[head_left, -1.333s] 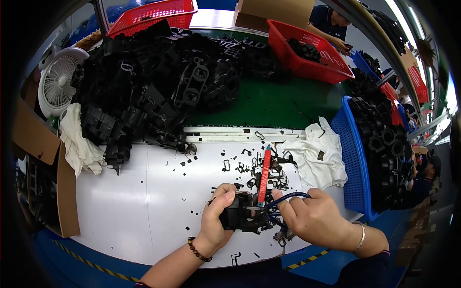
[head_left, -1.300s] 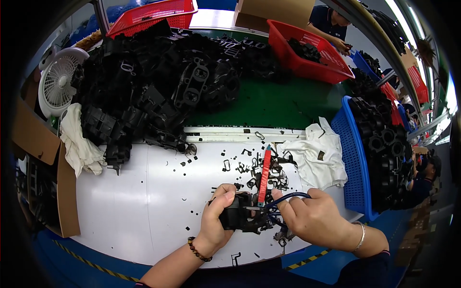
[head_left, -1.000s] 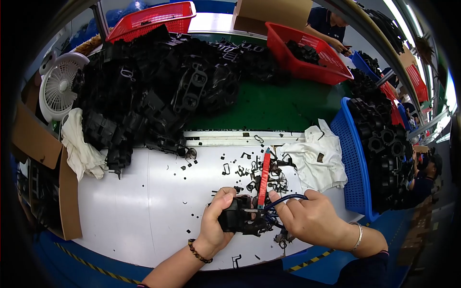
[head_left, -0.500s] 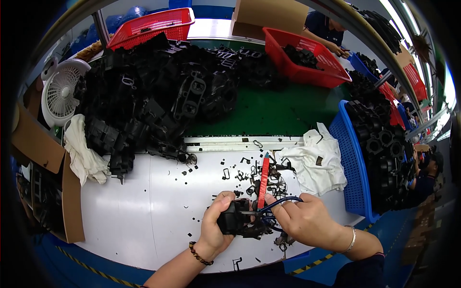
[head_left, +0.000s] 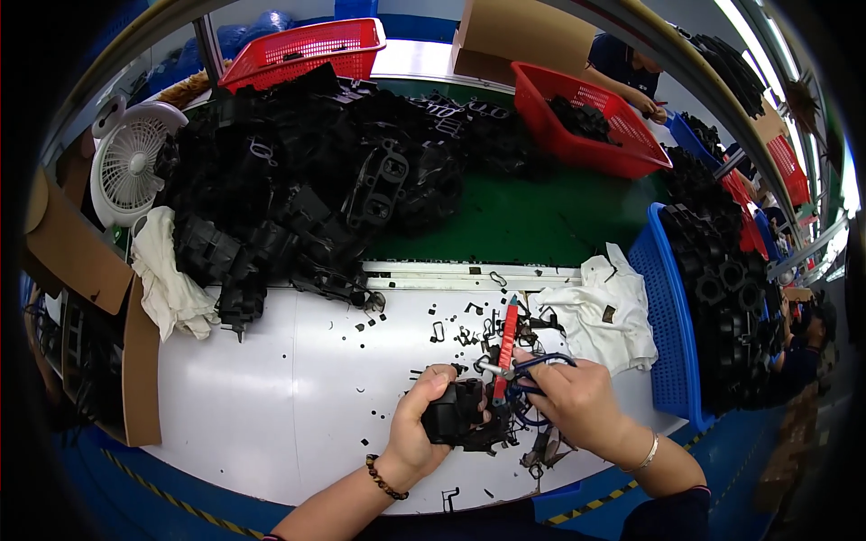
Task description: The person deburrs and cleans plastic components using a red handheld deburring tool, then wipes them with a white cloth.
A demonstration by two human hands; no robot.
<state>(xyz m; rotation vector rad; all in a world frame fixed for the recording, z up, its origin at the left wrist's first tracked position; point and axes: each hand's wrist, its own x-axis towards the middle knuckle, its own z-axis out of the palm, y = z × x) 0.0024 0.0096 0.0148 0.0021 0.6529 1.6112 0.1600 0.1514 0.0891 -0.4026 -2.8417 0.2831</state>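
Note:
My left hand is closed around a black moulded plastic part, holding it above the white worktop. In my right hand is a pair of scissors with dark blue looped handles. Their short silver blades point left, just above and apart from the black part. A slim tool wrapped in red tape, with a teal tip, stretches away from me beside the blades. It appears to lie on the worktop among small black scraps; its near end is partly hidden.
A heap of black plastic parts covers the back left. A blue basket of black parts stands at the right, beside a white cloth. Red baskets stand farther back. At left are a white fan and a cardboard box.
The scissors have moved from the black part up and away, and their blades now point left above it. My left hand still holds the part. The whole view has shifted slightly.

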